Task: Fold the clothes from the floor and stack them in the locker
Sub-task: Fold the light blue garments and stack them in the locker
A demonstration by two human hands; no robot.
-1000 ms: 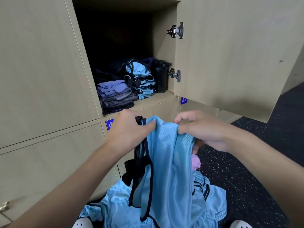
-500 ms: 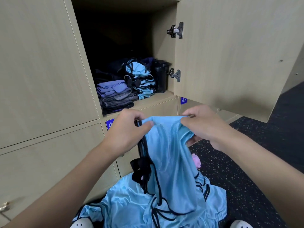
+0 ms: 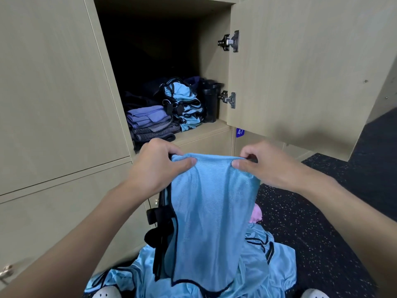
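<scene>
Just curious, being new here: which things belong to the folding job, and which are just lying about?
Job: blue shirt gripped by left hand and right hand; blue heap on the floor; folded stacks in the locker.
Lying about: black bottle; number sticker.

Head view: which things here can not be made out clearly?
Head view only:
Locker back: too dark.
Pink thing: mostly hidden behind the blue garment that the left hand and right hand hold.
Floor clothes: partly covered by it; number unclear.
White shoes: cut off by the bottom edge.
</scene>
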